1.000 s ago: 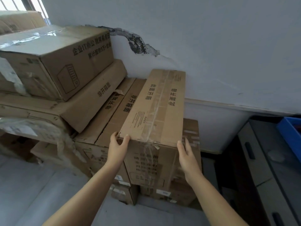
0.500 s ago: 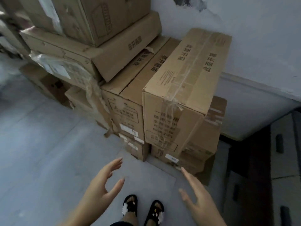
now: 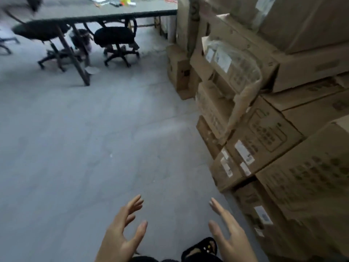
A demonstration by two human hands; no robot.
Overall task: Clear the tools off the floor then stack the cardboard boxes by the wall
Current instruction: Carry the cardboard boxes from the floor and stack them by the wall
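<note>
So the person's turned away from the wall now. A moment back both hands were pressed on the end of that long box on top of the pile, then they let go, and now the view has swung left, so the boxes [image 3: 273, 129] sit along the right side instead of straight ahead. They're piled several high, some with white labels on the ends, and one has loose plastic wrap [image 3: 243, 87] hanging off it. Left hand [image 3: 122, 233] and right hand [image 3: 228, 235] are both empty, fingers spread, palms roughly facing each other, hovering low over the bare grey floor [image 3: 85, 148] and touching nothing. The right one is just beside the bottom boxes but clear of them. A black slipper [image 3: 200, 248] pokes out between the hands at the bottom edge; half a second ago you could see both feet. What's new in sight is a long table [image 3: 94, 14] at the far end with small bright bits on top, too blurry to make out, and two black office chairs [image 3: 117, 40] pushed in under it, well away from the pile. The whole shot is a bit smeared.
</note>
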